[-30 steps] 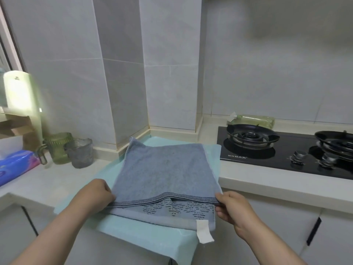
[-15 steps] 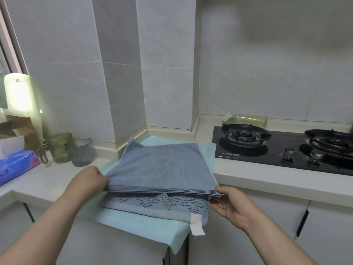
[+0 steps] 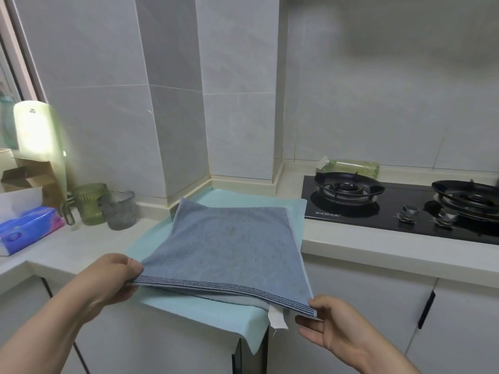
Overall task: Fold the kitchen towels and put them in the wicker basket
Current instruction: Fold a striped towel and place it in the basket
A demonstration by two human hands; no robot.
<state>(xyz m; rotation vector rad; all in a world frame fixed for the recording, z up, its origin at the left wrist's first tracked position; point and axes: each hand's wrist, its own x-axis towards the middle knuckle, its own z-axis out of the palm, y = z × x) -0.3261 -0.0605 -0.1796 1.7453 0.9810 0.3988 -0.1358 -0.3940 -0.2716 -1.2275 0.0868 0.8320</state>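
Observation:
A grey-blue towel (image 3: 229,247), folded in half, lies on a light teal cloth (image 3: 199,309) spread over the counter. Its near edge has a dark striped border and a white label hanging below. My left hand (image 3: 113,279) pinches the near left corner. My right hand (image 3: 329,322) pinches the near right corner. The near edge is lifted off the teal cloth and pulled past the counter's front. No wicker basket is in view.
A black gas hob (image 3: 405,206) sits on the right of the white counter (image 3: 378,247), with a green bottle (image 3: 351,167) lying behind it. Two glass mugs (image 3: 105,206), a tissue pack (image 3: 27,230) and a cardboard box (image 3: 29,176) stand at the left.
Both hands have raised the towel's near edge and drawn it toward me. The patterned lower layer, visible before, is now covered by the top layer.

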